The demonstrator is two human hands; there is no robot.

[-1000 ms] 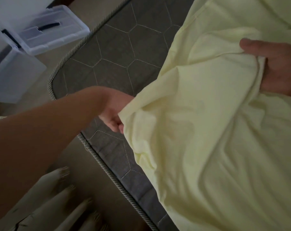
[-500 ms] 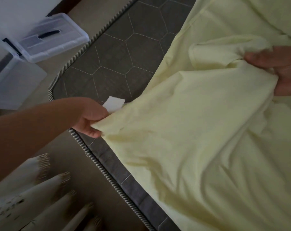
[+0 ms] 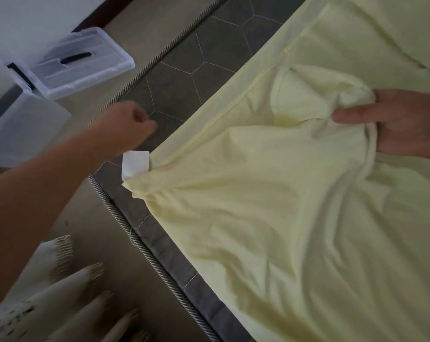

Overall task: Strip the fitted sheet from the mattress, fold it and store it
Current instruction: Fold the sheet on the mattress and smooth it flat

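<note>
Head: right hand [image 3: 403, 124] grips sheet [image 3: 258, 206]; left hand [image 3: 130, 124] apart.

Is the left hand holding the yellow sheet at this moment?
No: the left hand is curled over the bare mattress, apart from the sheet, whose corner lies beside a white tag; only the right hand grips it.

Dim room, soft light. White wall [image 3: 24, 16] far left, dark strip [image 3: 103, 12] at its foot. Tan floor [image 3: 144, 25]. Clear plastic lid [image 3: 85, 67] on floor, clear box [image 3: 21, 129] just beside. Pale fringed rug [image 3: 48, 299] low left, blurry.
</note>
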